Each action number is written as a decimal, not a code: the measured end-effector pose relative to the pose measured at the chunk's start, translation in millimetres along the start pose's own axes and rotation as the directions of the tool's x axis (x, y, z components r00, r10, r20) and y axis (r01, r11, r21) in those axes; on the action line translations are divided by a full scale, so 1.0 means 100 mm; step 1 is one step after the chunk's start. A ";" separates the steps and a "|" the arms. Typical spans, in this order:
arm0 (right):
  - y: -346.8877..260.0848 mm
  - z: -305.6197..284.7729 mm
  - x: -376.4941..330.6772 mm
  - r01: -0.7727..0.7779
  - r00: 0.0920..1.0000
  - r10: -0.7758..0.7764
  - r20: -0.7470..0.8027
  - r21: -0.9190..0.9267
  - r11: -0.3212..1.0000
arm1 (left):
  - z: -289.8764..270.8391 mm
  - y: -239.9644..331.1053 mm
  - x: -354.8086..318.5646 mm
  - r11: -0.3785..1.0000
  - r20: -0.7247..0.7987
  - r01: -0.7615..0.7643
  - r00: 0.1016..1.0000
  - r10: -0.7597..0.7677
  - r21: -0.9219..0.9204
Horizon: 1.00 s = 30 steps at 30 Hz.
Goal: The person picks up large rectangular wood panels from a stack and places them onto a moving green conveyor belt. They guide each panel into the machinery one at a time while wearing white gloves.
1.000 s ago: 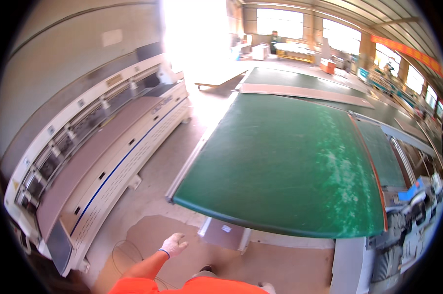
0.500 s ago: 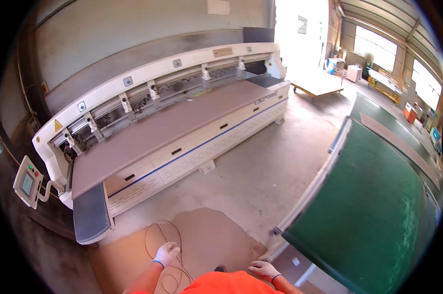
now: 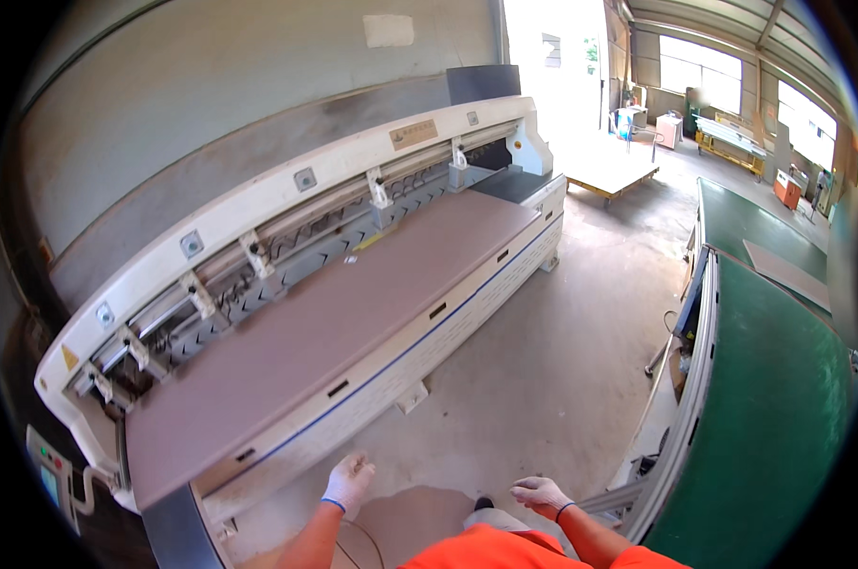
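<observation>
A: Logging hand positions. Left hand, in a white glove, is hanging over the concrete floor with fingers loosely spread, gripping nothing. Right hand, also gloved, is lying palm-down and open, likewise empty.

B: Nearest object?

A: The long brown panel lying flat on the bench of the white panel saw. It is sitting up and to the left of both hands; its near end is just beyond the left hand, which is the nearer one.

B: Long axis?

A: Running from near left to far right, along the machine front.

B: Right side?

A: The green conveyor table is standing near the right hand, not touching.
</observation>
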State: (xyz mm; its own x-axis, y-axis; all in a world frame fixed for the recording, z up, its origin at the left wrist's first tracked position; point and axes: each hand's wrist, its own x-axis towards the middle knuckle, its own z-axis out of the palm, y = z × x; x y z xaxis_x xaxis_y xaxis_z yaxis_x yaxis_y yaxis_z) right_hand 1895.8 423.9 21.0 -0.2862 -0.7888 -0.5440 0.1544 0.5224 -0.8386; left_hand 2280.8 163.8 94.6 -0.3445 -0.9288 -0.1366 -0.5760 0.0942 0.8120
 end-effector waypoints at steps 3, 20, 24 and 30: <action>-0.63 -0.05 0.91 -0.006 0.999 0.005 0.041 0.022 1.000 | -0.10 -0.02 0.83 0.950 -0.059 -0.143 0.984 0.166 0.277; -3.42 1.58 5.76 -0.171 0.985 0.137 0.104 0.687 0.706 | -0.45 -1.09 3.90 0.302 -0.018 -0.029 0.988 0.151 0.953; -3.40 1.70 5.92 -0.088 0.985 0.168 -0.044 0.711 0.698 | -0.47 -0.94 3.83 0.314 0.014 -0.027 0.999 0.045 0.949; -3.07 1.18 5.13 -0.237 0.934 0.356 -0.021 0.708 0.665 | -0.21 -0.48 2.99 0.350 0.173 -0.159 0.985 -0.010 0.923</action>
State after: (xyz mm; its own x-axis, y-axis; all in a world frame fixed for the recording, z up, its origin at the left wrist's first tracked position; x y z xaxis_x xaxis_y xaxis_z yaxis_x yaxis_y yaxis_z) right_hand 1813.1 -179.4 -3.9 -0.2326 -0.5444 -0.8060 0.8403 0.3047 -0.4483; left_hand 2220.7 -126.4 26.8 -0.4619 -0.8536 -0.2407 -0.8313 0.5113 -0.2180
